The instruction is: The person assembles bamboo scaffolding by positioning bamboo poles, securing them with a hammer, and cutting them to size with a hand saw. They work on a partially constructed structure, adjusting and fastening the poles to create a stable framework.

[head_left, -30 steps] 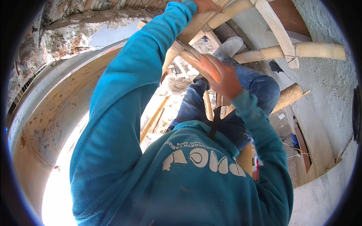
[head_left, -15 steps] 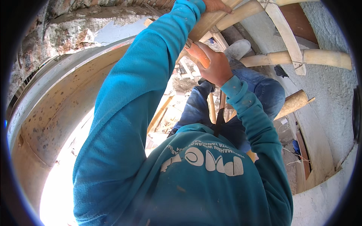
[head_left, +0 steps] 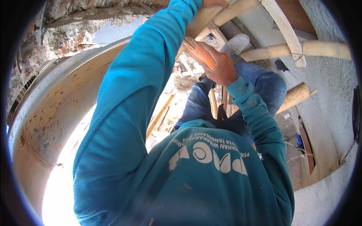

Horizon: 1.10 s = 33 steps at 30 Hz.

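Note:
At the top edge, my left hand is partly cut off by the frame. Its fingers bend over a pale wooden board beside a bamboo pole. Lower and to the right, my right hand is closed around an orange-handled tool. The handle slants up and left towards my left sleeve. Behind that sleeve the tool's working end is hidden, so its exact kind does not show.
Bamboo poles cross at right, tied to a pale slat, beside a rough grey wall. A stained curved panel stands at left under crumbling masonry. Below my bent, jeans-clad legs lies cluttered, brightly lit ground.
My right hand and the orange-handled tool have shifted slightly right and down. The left hand stays on the board, a little further left in view. The whole view has tilted slightly.

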Available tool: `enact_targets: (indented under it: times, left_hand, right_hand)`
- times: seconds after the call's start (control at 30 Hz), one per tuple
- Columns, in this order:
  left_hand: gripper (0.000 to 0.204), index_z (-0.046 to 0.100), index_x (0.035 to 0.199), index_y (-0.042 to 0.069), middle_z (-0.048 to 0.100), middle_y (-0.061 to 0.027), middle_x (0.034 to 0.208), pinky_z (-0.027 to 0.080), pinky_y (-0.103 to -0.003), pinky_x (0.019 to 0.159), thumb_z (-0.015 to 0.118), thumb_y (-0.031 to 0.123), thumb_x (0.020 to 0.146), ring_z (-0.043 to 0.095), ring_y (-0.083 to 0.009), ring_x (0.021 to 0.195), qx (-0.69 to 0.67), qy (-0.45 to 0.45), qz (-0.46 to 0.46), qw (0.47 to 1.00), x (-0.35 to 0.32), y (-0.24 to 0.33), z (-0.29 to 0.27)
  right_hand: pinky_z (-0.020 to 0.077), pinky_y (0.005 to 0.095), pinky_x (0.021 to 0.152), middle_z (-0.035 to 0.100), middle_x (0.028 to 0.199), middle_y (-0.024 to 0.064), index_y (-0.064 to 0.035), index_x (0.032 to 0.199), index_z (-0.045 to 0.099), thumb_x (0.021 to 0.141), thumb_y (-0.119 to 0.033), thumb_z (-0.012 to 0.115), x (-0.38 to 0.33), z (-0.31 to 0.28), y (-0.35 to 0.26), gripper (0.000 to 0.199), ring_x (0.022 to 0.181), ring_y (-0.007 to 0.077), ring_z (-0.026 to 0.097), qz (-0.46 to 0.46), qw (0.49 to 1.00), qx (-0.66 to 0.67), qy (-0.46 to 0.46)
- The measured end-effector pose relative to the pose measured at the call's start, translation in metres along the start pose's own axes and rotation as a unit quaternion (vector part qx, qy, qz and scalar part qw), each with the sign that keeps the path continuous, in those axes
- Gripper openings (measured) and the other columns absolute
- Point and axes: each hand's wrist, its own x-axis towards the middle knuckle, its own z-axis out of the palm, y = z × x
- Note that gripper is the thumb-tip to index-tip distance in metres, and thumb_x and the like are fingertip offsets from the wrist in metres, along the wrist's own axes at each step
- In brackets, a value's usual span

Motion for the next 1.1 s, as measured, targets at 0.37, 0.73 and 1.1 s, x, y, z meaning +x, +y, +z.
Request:
enact_targets:
  times: [0.37, 0.73, 1.1]
  left_hand:
    - [0.082, 0.068, 0.118, -0.004, 0.069, -0.0255, 0.115, 0.051, -0.04, 0.096, 0.084, 0.054, 0.061, 0.067, -0.0337, 0.107, 0.105, 0.035, -0.046, 0.993, 0.011, -0.018, 0.004]
    - [0.085, 0.07, 0.113, -0.006, 0.07, -0.0252, 0.11, 0.052, -0.041, 0.091, 0.079, 0.061, 0.061, 0.068, -0.0349, 0.102, 0.071, 0.041, 0.001, 0.997, 0.011, -0.033, 0.025]
    - [0.076, 0.071, 0.108, -0.006, 0.072, -0.0232, 0.105, 0.054, -0.04, 0.085, 0.083, 0.052, 0.061, 0.07, -0.0341, 0.096, -0.001, 0.023, -0.015, 1.0, 0.005, -0.009, 0.02]
  right_hand:
    - [0.0547, 0.047, 0.073, 0.067, 0.105, 0.0216, -0.0078, 0.139, 0.051, 0.076, -0.005, 0.07, -0.01, -0.015, 0.013, 0.065, 0.085, 0.0424, 0.066, -0.028, 0.999, 0.013, -0.017]
    - [0.0576, 0.0411, 0.081, 0.068, 0.11, 0.0222, -0.0033, 0.138, 0.051, 0.072, 0.005, 0.065, -0.116, -0.077, -0.047, 0.068, 0.093, 0.0381, 0.07, 0.089, 0.994, 0.019, -0.055]
    - [0.0575, 0.0404, 0.082, 0.063, 0.121, 0.026, -0.0019, 0.136, 0.051, 0.081, 0.002, 0.063, -0.038, -0.024, 0.003, 0.057, 0.101, 0.0415, 0.067, -0.025, 0.999, 0.013, -0.023]
